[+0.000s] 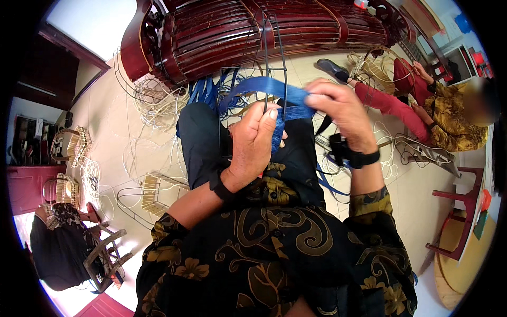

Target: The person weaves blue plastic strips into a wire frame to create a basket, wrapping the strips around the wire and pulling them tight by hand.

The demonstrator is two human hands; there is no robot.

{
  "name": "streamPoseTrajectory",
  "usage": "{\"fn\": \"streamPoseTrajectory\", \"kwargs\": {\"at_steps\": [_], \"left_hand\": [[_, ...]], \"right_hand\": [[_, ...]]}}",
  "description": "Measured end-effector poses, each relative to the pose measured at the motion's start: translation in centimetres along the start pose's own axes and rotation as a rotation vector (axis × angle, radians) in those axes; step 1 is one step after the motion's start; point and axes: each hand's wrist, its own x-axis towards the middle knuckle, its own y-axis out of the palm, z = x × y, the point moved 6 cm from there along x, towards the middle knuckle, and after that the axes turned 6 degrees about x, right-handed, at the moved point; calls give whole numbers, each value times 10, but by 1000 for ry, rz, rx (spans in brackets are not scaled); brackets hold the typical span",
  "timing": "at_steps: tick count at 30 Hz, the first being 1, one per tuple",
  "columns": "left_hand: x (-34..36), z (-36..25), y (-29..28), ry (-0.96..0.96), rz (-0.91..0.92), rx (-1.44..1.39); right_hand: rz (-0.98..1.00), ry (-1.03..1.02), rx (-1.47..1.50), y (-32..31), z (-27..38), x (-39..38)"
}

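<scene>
A black wire frame [283, 71] stands upright over my lap. My left hand [252, 140] is wrapped round its lower part, gripping the blue strapping [277, 134] wound on it, thumb pointing up. My right hand [335, 111] pinches a flat band of blue strapping [285, 91] at the right of the frame. That band arches leftward over my left hand and is slightly blurred. More blue strips [203, 90] lie in loops on the floor beyond my knees, and others hang to the right of my lap.
A dark red wooden bench [253, 26] spans the back. Coils of pale strands [158, 103] and woven frames [158, 193] lie on the floor. A seated co-worker [449, 121] works at the right, another person [58, 248] sits lower left. A red wooden stool [457, 196] is at right.
</scene>
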Motion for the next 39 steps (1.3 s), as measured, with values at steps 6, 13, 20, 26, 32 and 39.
{"fn": "streamPoseTrajectory", "kwargs": {"at_steps": [6, 13, 20, 26, 32, 39], "left_hand": [[-1, 1, -1, -40, -43, -99], [0, 3, 10, 24, 40, 0], [2, 1, 11, -9, -29, -45], [3, -4, 2, 8, -52, -31], [4, -1, 1, -25, -45, -56], [4, 2, 6, -48, -12, -109]], "right_hand": [[-998, 61, -219, -268, -47, -234], [-1782, 924, -1126, -324, 6, -440], [-439, -38, -391, -92, -1, -67], [133, -110, -10, 31, 6, 11], [-334, -40, -51, -87, -11, -47], [-1493, 318, -1055, -401, -11, -464]]}}
